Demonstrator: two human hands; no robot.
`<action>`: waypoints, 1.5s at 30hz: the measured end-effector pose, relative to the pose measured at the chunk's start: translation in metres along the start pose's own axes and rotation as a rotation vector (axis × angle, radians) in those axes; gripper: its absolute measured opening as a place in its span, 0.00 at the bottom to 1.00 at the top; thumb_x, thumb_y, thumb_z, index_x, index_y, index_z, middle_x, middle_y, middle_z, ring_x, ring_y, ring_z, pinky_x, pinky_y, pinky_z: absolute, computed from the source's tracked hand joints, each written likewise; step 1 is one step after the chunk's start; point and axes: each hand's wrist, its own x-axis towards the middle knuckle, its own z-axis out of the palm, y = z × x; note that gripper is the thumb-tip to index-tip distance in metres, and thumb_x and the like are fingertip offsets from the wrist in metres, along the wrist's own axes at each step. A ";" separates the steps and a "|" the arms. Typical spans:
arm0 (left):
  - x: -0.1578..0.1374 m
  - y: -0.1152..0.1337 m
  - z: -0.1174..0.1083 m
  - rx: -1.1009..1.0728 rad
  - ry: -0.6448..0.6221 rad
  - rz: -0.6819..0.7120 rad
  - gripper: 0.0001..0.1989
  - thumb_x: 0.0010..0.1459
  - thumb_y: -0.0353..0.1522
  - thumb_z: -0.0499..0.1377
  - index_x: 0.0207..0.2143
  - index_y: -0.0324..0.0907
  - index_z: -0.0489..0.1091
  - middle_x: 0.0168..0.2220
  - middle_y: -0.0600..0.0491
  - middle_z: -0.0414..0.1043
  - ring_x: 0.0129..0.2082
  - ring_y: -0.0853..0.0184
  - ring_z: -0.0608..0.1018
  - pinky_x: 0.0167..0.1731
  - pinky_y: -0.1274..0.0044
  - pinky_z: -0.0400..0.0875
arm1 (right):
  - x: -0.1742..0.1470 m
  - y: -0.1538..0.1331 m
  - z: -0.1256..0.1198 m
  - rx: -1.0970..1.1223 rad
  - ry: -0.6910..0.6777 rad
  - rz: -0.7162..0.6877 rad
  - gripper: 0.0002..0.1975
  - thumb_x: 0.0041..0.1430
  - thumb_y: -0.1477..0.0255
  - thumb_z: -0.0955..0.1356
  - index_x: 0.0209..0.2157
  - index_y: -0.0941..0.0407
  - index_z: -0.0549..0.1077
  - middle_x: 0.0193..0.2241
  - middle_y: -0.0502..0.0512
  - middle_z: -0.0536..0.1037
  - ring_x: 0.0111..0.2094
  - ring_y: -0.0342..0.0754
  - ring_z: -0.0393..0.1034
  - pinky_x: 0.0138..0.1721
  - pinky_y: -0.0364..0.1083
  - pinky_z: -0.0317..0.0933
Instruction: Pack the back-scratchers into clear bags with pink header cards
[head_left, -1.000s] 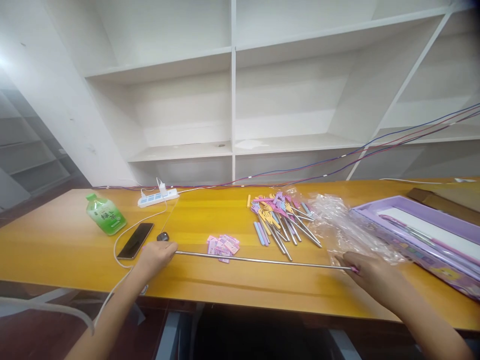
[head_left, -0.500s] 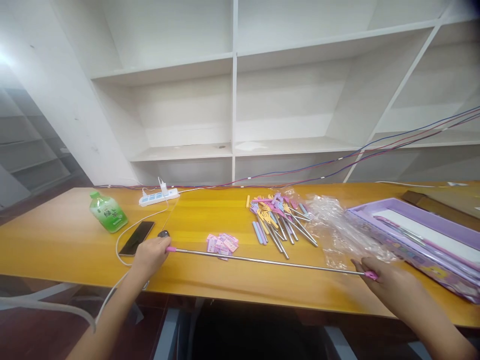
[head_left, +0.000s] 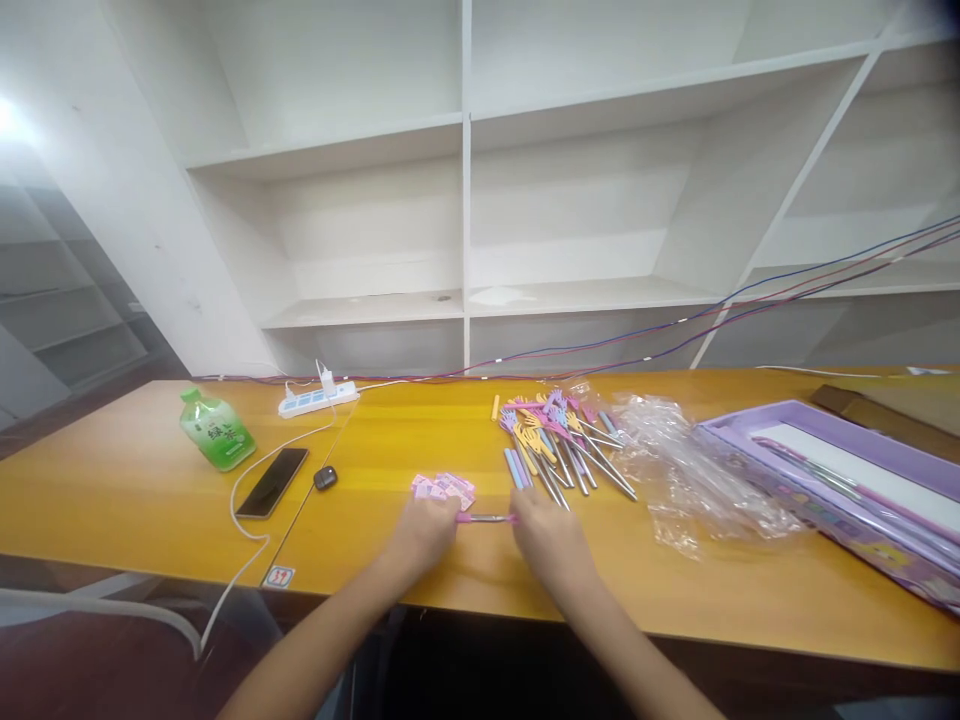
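Observation:
Between my two hands, a pink telescopic back scratcher (head_left: 487, 518) lies level just above the table's front part, its metal rod pushed in short. My left hand (head_left: 426, 535) is closed round one end of it. The other end sits in my closed right hand (head_left: 551, 540); the fingers cover the tip. Small pink printed cards (head_left: 450, 487) lie just behind my left hand. Past my right hand is a pile of back scratchers (head_left: 555, 440) with hand-shaped heads in pink, yellow, purple and blue. Loose coloured handle sleeves (head_left: 516, 467) lie at the pile's near left side.
Crumpled clear plastic bags (head_left: 682, 470) lie right of the pile, beside a purple box (head_left: 757, 410) holding wrapped rods. To the left are a green bottle (head_left: 217, 430), a phone (head_left: 273, 483), a black earbud case (head_left: 325, 478) and a white power strip (head_left: 319, 398) with a cable.
My hands have come together from far apart, and the long metal rod has slid in to a short length. The earbud case, behind my left hand before, now shows fully.

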 end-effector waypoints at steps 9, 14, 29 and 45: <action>-0.014 -0.004 0.003 0.086 -0.024 0.073 0.16 0.71 0.39 0.52 0.40 0.42 0.77 0.32 0.44 0.81 0.30 0.54 0.82 0.27 0.71 0.64 | -0.010 -0.008 0.042 0.152 -0.310 -0.020 0.09 0.66 0.77 0.64 0.34 0.56 0.75 0.32 0.55 0.79 0.29 0.46 0.68 0.30 0.46 0.41; -0.019 0.016 0.005 0.029 0.136 0.125 0.12 0.67 0.39 0.54 0.38 0.43 0.75 0.30 0.47 0.80 0.29 0.58 0.81 0.27 0.72 0.62 | -0.003 0.000 0.041 0.185 -0.253 0.012 0.10 0.60 0.80 0.65 0.29 0.56 0.76 0.29 0.53 0.78 0.29 0.45 0.67 0.30 0.46 0.42; -0.022 0.062 0.005 -1.057 -0.147 -0.060 0.27 0.66 0.52 0.54 0.23 0.43 0.54 0.22 0.59 0.51 0.24 0.72 0.58 0.26 0.76 0.49 | -0.013 0.016 -0.024 -0.008 0.505 -0.338 0.17 0.69 0.78 0.64 0.24 0.56 0.68 0.23 0.50 0.68 0.27 0.44 0.56 0.31 0.46 0.44; -0.010 -0.065 -0.016 0.068 0.143 0.210 0.21 0.69 0.46 0.53 0.32 0.43 0.75 0.25 0.48 0.78 0.21 0.65 0.74 0.23 0.74 0.48 | -0.009 0.068 -0.016 -0.042 -0.234 0.095 0.17 0.71 0.67 0.60 0.35 0.53 0.78 0.33 0.58 0.83 0.32 0.51 0.76 0.30 0.45 0.52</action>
